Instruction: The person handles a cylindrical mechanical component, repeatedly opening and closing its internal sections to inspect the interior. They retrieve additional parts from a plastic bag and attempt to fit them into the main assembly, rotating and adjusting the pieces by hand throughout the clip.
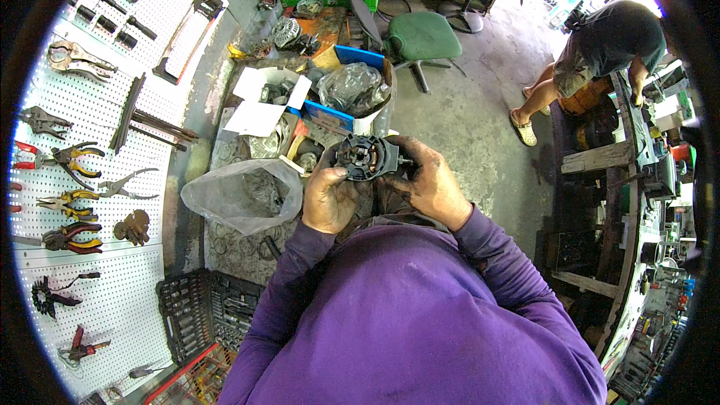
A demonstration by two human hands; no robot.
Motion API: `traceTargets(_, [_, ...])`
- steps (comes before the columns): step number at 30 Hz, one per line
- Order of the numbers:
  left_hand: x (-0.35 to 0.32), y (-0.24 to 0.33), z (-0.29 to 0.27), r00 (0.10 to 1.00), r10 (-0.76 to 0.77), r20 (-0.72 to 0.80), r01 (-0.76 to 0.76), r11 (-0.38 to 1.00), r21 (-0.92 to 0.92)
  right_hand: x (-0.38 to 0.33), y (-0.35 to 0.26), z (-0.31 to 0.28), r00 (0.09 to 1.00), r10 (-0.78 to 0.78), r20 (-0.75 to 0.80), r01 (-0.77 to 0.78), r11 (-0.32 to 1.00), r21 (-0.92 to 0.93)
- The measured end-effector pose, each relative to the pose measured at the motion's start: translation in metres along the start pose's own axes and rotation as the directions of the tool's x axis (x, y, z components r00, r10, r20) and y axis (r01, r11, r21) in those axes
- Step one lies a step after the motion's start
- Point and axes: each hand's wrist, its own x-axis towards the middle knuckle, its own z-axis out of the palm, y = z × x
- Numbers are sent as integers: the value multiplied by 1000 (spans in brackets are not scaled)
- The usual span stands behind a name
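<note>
Both hands hold a black electric motor [365, 157] in front of my chest. Its open end faces up, with copper-coloured parts inside, and a short metal shaft sticks out toward the right. My left hand [331, 199] is closed on the motor's left side, the thumb lying along its near edge. On the other side my right hand [438, 184] grips it near the shaft, fingers curled underneath. Grime darkens the fingers of both hands. The motor's underside is hidden.
A clear plastic bag [247, 196] lies to the left, beside open cardboard boxes [388, 97] with bagged parts. Behind stands a green chair [424, 36]. Tools hang on a white pegboard [112, 202]; below it is an open socket set [187, 315]. Another person [611, 41] bends over a bench at right.
</note>
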Motion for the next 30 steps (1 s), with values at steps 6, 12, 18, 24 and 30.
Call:
traceTargets(6, [-1,-3,-3,997,-56,-59,56,998,-7,-1,-1,1,999,37,4,-37,998,48])
traceTargets(12, [0,-7,-5,995,-77,-60,76,997,-18,-7,8,2,999,51,-16,-47,983,177])
traceTargets(18, [-8,-13,3,994,-17,-107,19,1000,18,-10,35,10,967,249,-55,-201,875,441])
traceTargets(24, [-12,-12,16,949,291,122,-281,601,748,-11,60,12,935,330,130,-274,440,855])
traceTargets(30, [-11,-15,20,908,339,248,-357,312,881,-15,68,18,933,327,154,-214,156,964])
